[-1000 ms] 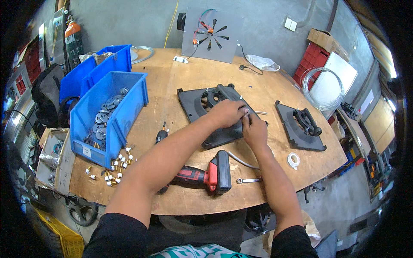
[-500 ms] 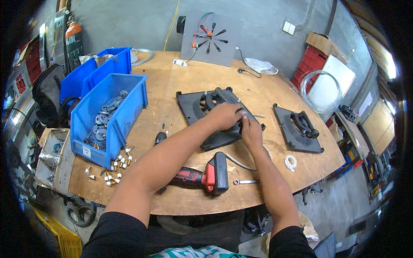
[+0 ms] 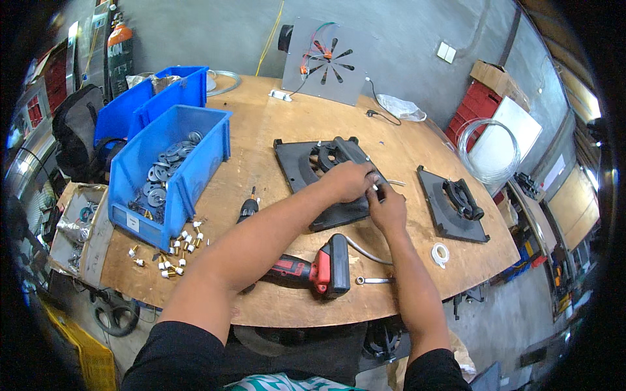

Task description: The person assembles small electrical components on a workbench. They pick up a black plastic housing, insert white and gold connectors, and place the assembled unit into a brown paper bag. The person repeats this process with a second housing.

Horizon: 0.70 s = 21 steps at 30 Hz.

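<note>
Both hands meet over the right side of a black square plate point(image 3: 293, 163) with a raised round black fitting, lying on the table. My left hand point(image 3: 350, 180) reaches across with fingers bent and pinched together. Close against it, my right hand point(image 3: 389, 207) also has its fingertips pressed together. A small pale spot shows between the fingertips; what they grip is too small and covered to name. A grey hose point(image 3: 366, 251) curves from below the plate toward my right forearm. The plate's right part is hidden by my hands.
A red-and-black cordless drill point(image 3: 319, 268) and a wrench point(image 3: 375, 280) lie near the front edge. Left are a blue bin point(image 3: 137, 195) of metal rings and several brass-and-white fittings point(image 3: 171, 268). A second black plate point(image 3: 443, 208) and a tape roll point(image 3: 440, 254) lie right.
My hands still work together at the plate; the fingertips have shifted slightly and a little more space shows around them. The whole view has tilted a little.
</note>
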Each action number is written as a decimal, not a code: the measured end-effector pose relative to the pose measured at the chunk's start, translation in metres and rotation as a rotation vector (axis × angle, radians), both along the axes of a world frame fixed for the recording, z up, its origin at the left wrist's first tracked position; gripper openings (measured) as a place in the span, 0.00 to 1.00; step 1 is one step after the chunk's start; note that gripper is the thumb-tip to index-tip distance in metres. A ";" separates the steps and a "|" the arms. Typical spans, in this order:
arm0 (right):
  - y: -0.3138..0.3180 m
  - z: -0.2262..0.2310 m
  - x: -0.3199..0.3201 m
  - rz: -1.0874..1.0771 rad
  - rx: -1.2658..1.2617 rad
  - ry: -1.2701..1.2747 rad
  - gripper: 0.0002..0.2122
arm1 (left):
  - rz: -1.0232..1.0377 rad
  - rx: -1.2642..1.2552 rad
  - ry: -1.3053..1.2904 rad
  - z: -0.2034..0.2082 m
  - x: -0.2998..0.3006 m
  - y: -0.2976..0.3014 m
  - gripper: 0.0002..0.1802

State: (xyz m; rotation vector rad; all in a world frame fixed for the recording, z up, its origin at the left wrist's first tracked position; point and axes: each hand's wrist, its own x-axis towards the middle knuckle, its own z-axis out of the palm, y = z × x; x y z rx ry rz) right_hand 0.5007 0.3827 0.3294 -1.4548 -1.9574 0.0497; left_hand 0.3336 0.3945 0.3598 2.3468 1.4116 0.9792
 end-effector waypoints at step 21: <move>0.005 -0.008 -0.005 0.125 -0.002 0.276 0.21 | 0.010 -0.002 0.012 0.001 0.003 0.001 0.22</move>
